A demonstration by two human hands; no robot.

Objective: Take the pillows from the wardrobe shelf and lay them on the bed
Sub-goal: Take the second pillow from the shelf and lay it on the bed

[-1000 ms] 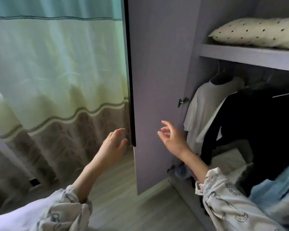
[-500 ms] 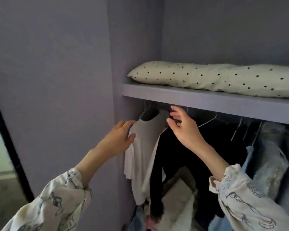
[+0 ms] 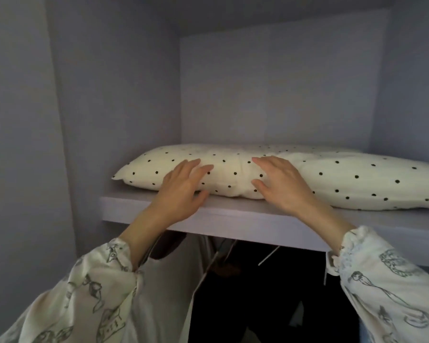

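Across the whole frame stands the inside of a grey-lilac wardrobe (image 3: 270, 82), its back and side walls filling the upper half. Through the middle of the frame runs the wardrobe shelf (image 3: 233, 219), slanting down toward the right edge. On that shelf lie the pillows (image 3: 344, 179), cream with small black dots, stretching from left of centre out past the right edge; a crease near the centre suggests where one ends and the next begins, though I cannot tell how many there are. Below the shelf, at lower centre, dark clothes (image 3: 258, 305) hang with thin wire hangers (image 3: 268, 256) showing above them. Patterned white sleeves (image 3: 89, 293) fill the lower corners. At centre, the left hand (image 3: 181, 191) is on the front of the left-hand pillow, fingers spread and nothing gripped. Just right of it, the right hand (image 3: 282, 186) lies palm-down at the crease, fingers apart, thumb low along the pillow's front edge, not closed on the fabric
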